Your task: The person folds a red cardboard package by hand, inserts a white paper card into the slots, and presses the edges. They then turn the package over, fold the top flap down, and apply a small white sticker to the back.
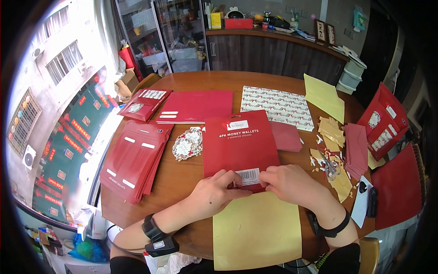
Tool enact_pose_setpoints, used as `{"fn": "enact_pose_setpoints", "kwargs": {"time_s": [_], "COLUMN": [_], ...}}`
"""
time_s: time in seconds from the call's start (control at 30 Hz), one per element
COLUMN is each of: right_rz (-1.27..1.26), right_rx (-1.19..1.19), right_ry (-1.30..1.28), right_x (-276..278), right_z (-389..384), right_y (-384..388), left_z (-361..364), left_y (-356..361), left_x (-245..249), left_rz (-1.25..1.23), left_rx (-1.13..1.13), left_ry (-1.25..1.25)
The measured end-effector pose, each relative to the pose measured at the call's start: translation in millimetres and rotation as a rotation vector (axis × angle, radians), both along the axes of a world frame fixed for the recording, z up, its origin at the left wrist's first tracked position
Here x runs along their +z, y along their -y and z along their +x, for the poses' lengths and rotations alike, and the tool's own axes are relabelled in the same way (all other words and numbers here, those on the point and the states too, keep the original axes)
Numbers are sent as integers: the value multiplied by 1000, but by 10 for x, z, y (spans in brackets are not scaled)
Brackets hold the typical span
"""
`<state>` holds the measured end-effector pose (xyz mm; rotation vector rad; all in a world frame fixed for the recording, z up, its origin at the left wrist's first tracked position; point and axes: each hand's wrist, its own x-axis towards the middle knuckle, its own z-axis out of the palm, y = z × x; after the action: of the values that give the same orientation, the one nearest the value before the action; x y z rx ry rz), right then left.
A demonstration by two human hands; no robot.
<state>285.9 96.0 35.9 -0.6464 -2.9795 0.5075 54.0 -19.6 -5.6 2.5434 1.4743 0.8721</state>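
A red packet printed "4PK Money Wallets" (239,155) lies in front of me, its lower end overlapping a yellow paper sheet (258,233). A white barcode label (249,176) sits at the packet's bottom edge. My left hand (216,189) is closed at the lower left corner, thumb along the bottom edge and fingers curled beside the label. With bent fingers pressed together, my right hand (292,182) grips the lower right edge by the label. Its fingertips are partly hidden. Left of the packet lies a pile of patterned paper cut-outs (187,143).
Stacked red wallet sleeves (134,160) lie at left, with red sheets (198,105) behind. Bow-patterned paper (276,105) is at the back. On the right are scissors (329,168) among paper scraps, red envelopes (355,148) and an upright red packet (383,118).
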Motion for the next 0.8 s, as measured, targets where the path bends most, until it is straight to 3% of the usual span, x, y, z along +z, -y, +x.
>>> {"fn": "enact_pose_setpoints", "kwargs": {"time_s": [0.17, 0.3, 0.37, 0.47, 0.8], "right_rz": [269, 123, 193, 93, 43], "right_rx": [83, 162, 111, 41, -72], "right_ry": [-138, -88, 50, 159, 242], "right_x": [13, 33, 91, 127, 257], "right_z": [-18, -13, -2, -8, 127], "right_y": [43, 103, 157, 157, 94], "left_z": [-24, -25, -25, -28, -44], "left_y": [3, 0, 8, 11, -5], "left_x": [-9, -19, -36, -40, -56], "left_rz": [20, 14, 12, -32, -28], "left_rx": [-15, -16, -16, -21, -47], "left_ry": [-65, -66, -59, -73, -33]}}
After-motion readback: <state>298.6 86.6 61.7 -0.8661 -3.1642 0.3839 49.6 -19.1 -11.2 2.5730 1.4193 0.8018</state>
